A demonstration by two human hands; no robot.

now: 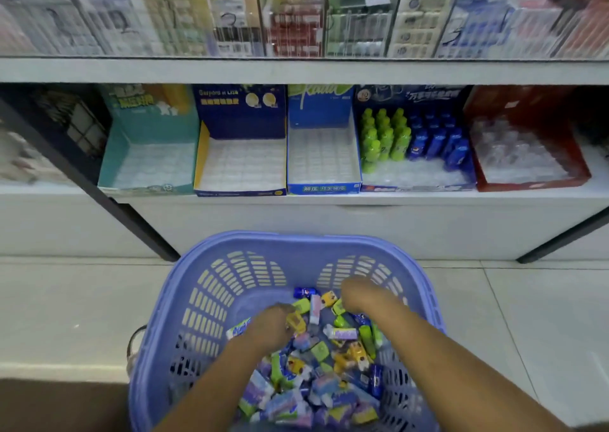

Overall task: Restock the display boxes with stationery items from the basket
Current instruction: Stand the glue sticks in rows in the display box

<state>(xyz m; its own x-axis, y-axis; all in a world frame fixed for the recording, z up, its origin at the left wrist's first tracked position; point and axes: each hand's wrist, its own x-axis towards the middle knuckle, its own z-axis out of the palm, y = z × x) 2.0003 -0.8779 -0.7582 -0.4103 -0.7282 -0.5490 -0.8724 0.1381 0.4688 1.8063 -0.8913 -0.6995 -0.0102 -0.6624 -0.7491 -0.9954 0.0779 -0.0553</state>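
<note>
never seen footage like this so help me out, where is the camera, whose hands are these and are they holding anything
No machine here: this is one picture from a camera worn on a person's head, looking forward and down. The bare arms are that person's own. The left hand and the right hand both reach into a purple basket on the floor, into a pile of small wrapped stationery items. Their fingertips are hidden in the pile, so I cannot tell whether either holds anything. On a white shelf ahead, the teal display box, navy box and blue box show only white tray liners, and the fourth box holds green and blue bottles.
</note>
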